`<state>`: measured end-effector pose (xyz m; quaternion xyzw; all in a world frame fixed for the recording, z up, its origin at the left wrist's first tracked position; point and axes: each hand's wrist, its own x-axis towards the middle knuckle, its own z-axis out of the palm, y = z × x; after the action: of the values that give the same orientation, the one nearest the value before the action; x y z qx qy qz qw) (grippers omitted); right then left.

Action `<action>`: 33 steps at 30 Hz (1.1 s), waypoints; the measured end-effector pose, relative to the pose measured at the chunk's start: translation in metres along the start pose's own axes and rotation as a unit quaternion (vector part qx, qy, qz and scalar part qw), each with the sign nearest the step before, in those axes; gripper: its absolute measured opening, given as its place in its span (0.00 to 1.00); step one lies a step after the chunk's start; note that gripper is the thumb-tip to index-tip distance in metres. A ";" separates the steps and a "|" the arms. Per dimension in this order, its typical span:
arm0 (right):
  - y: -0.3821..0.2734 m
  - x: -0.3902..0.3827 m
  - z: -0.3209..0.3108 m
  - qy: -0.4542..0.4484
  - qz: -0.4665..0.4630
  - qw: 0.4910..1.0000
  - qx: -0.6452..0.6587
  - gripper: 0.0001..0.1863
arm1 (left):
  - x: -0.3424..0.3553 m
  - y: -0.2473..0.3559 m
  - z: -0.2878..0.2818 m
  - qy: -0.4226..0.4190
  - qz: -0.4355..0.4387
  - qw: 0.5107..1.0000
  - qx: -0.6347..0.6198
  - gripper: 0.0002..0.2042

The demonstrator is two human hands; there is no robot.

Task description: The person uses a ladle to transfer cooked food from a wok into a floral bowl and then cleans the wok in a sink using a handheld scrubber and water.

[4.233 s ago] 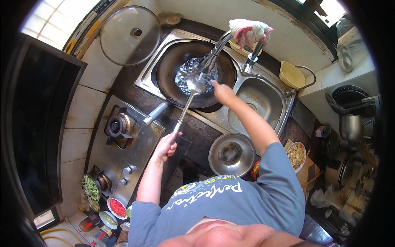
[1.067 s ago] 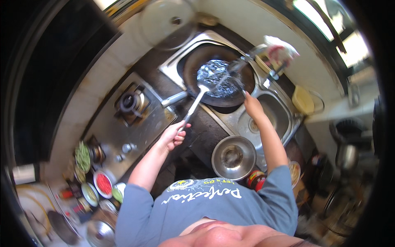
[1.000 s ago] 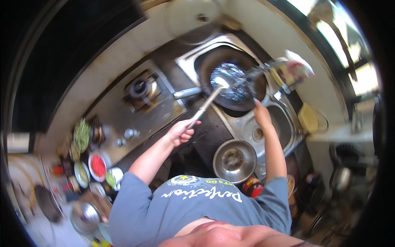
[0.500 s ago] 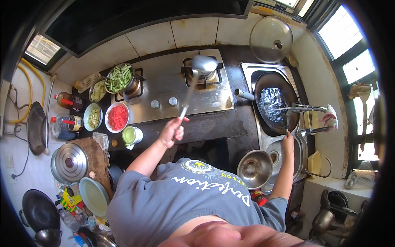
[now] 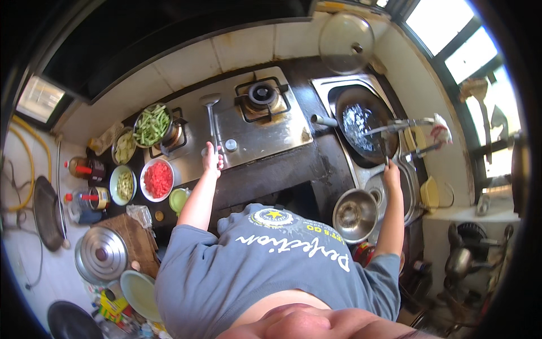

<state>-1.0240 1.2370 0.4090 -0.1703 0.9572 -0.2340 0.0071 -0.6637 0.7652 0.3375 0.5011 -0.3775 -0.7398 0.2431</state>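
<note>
My left hand (image 5: 213, 159) has its fingers loosely round the handle of a long steel ladle (image 5: 210, 100), whose head rests on the steel stove top (image 5: 195, 127) left of the rear burner (image 5: 261, 96). My right hand (image 5: 390, 168) grips a thin dark handle reaching into the dark wok (image 5: 378, 107), which sits in the sink (image 5: 323, 85); the handle's far end is hard to make out. A bright rippled surface, water or foil, shows inside the wok, under the steel tap (image 5: 413, 123). The wok's own handle (image 5: 325, 121) points left toward the stove.
Bowls of red chopped food (image 5: 158, 178), green pieces (image 5: 152, 121) and pale slices (image 5: 124, 147) stand left, beside bottles (image 5: 84, 169) and a board (image 5: 135, 243). A steel bowl (image 5: 355, 216) is below the wok, a glass lid (image 5: 346, 42) behind, pots (image 5: 460, 263) at right.
The view has swung toward the stove. My left hand has carried the ladle out of the wok, held it raised, then lowered it onto the stove top. My right hand stays at the wok.
</note>
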 end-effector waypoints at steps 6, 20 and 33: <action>-0.014 0.000 -0.005 -0.019 0.057 0.998 0.029 0.21 | 0.001 -0.022 0.001 0.060 0.144 0.924 0.350 0.22; -0.008 0.031 -0.002 -0.051 0.081 0.993 0.069 0.18 | 0.054 0.009 0.299 -0.262 0.405 0.671 0.564 0.34; 0.048 0.140 0.116 -0.125 0.118 0.985 -0.031 0.12 | 0.074 -0.045 0.384 -0.444 -0.478 0.675 0.344 0.10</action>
<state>-1.1606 1.1792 0.2935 -0.0839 0.9691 -0.1783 0.1485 -1.0460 0.8582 0.3423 0.2738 -0.3780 -0.7085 -0.5292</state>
